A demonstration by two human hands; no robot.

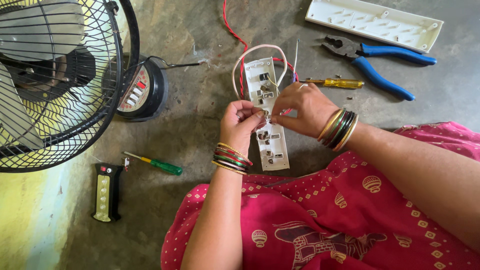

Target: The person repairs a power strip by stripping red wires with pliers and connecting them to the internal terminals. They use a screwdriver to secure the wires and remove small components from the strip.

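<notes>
Open socket board lies lengthwise away from the person on the floor; left hand and right hand pinch a small part at its middle.

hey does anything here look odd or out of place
The power strip lies opened on the floor, metal contacts bare, its white cover set apart at top right. Red and white wires loop loose from its top end. Both hands, left and right, pinch something small over it.
</notes>
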